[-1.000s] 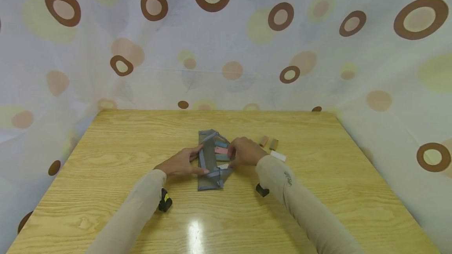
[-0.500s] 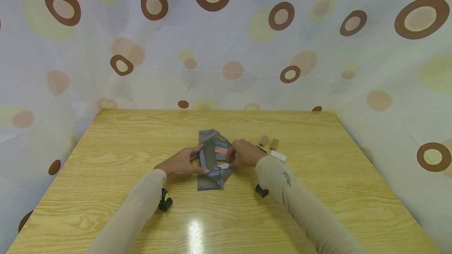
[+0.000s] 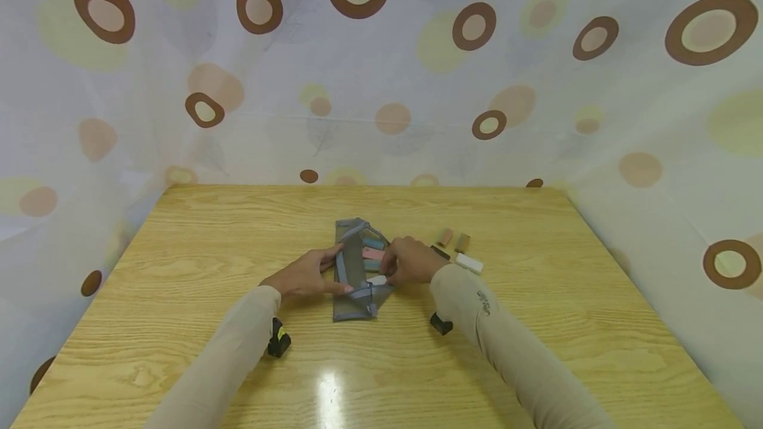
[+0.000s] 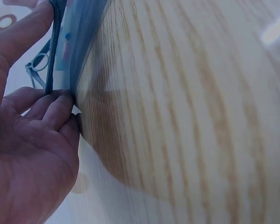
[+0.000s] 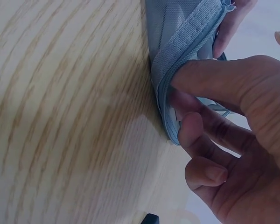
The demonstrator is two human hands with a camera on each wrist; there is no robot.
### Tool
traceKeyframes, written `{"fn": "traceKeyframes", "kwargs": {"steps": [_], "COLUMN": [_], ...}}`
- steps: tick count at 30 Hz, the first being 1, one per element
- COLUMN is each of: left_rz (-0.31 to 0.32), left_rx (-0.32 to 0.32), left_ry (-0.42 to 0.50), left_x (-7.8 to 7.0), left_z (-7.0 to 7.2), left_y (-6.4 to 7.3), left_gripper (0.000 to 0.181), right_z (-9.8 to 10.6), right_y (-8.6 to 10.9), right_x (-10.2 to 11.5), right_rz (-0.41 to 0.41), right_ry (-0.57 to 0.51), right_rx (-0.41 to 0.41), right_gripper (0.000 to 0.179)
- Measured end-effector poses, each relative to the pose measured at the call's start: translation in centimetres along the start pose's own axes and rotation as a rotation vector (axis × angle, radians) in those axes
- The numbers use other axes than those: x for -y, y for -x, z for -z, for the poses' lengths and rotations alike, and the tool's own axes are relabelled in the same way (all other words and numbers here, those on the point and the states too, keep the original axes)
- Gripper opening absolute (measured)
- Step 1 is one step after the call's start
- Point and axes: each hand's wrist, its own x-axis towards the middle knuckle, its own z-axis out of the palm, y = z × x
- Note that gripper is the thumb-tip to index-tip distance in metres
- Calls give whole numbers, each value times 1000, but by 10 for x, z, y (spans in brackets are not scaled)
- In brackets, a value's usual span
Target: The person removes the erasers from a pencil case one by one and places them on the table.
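Observation:
A grey mesh zip pouch [image 3: 354,270] lies in the middle of the wooden table, its zipped mouth spread toward the right. Inside show a pink block [image 3: 373,254], a blue block [image 3: 373,243] and a white block [image 3: 377,280]. My left hand [image 3: 303,275] grips the pouch's left side, thumb near the front, fingers further back; the left wrist view shows those fingers [image 4: 56,109] curled at its edge. My right hand [image 3: 411,261] reaches into the mouth, and its thumb and index finger pinch at the white block. The right wrist view shows these fingertips partly hidden behind the zipper edge [image 5: 165,88].
On the table right of the pouch lie a white block [image 3: 469,263], a black block [image 3: 440,252] partly behind the right hand, and two brown blocks, one reddish [image 3: 445,238], one darker [image 3: 462,243]. A patterned cloth [image 3: 387,85] hangs behind the table.
My right hand has shifted very slightly, and more of the black block shows beside it. The left hand and the pouch stay where they were.

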Motion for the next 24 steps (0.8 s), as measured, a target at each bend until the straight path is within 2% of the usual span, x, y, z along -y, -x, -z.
{"fn": "traceKeyframes", "kwargs": {"steps": [14,24], "left_rz": [1,-1], "left_rx": [-1,-4], "left_ry": [-3,-11], "left_x": [0,2], "left_z": [0,0], "left_y": [-1,-1], "left_gripper": [104,104], "right_z": [2,8], "right_y": [0,-1], "right_x": [1,6], "right_rz": [30,21], "right_ry": [3,45], "right_rx": [9,69], "right_gripper": [11,9]}}
